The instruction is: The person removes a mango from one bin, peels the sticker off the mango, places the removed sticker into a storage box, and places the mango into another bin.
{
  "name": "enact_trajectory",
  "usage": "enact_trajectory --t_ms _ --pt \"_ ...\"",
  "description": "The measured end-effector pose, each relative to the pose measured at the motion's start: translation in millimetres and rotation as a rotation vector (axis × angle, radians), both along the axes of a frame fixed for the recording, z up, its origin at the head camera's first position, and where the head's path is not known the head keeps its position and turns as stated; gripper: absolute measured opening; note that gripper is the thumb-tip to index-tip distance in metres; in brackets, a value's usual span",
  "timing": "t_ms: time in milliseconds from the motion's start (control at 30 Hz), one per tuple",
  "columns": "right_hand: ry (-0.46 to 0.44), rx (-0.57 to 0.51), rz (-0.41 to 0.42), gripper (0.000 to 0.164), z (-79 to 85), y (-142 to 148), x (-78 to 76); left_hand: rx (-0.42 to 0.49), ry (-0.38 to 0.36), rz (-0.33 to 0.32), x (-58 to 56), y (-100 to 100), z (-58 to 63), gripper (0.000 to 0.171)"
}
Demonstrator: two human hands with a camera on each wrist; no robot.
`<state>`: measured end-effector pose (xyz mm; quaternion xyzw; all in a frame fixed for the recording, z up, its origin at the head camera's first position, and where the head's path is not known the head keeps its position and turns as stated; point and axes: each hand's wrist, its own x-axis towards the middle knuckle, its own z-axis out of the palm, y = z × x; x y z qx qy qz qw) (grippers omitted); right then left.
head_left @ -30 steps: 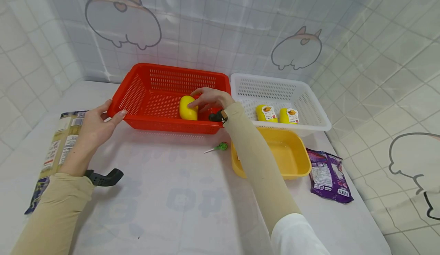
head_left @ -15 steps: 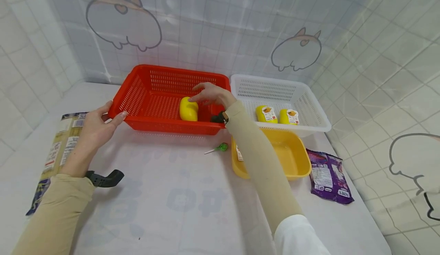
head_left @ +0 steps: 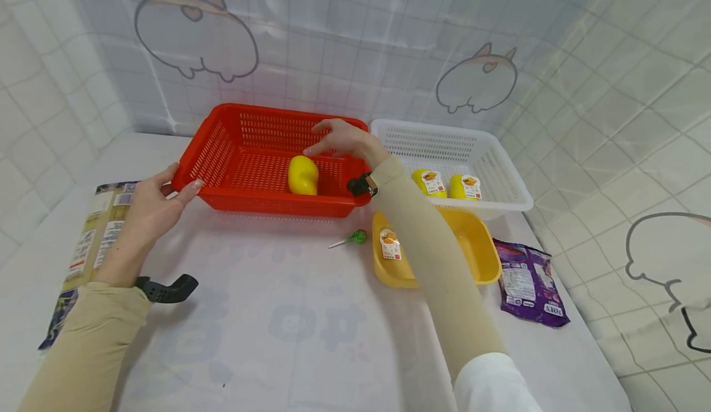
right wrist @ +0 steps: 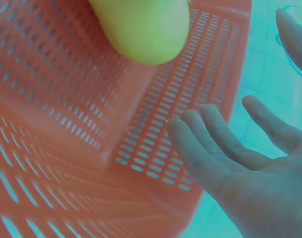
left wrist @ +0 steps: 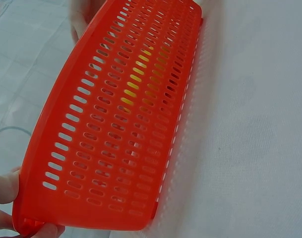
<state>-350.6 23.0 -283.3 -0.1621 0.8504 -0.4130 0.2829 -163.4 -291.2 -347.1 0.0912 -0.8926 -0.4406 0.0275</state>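
1. While the left hand [head_left: 155, 205] pinched the red basket [head_left: 261, 203] at its near left corner, the right hand [head_left: 345, 139] hung over that basket's right part, fingers extended, holding nothing.
2. Yellow mango-shaped piece [head_left: 303, 176] lay inside the red basket, just beside the right hand, apart from it.
3. Right sleeve [head_left: 430, 236] crossed above the yellow tub [head_left: 482, 248], hiding part of it; white basket [head_left: 444, 129] behind held two labelled pieces [head_left: 425, 181].
4. Green lollipop [head_left: 357, 237] lay near the tub, purple packet [head_left: 528, 284] right of it.

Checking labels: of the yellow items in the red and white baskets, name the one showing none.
The yellow item in the red basket, nearest the right hand; those in the white basket show labels.
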Motion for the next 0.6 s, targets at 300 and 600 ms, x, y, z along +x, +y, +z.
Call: enact_trajectory --t_ms 300,600 --pt "0.011 -0.013 0.014 0.076 12.4 2 10.6 0.025 -0.010 0.002 0.4 1 0.0 0.090" --pt "0.056 0.030 0.036 0.074 21.1 5 23.2 0.002 -0.013 0.013 -0.6 1 -0.7 0.088"
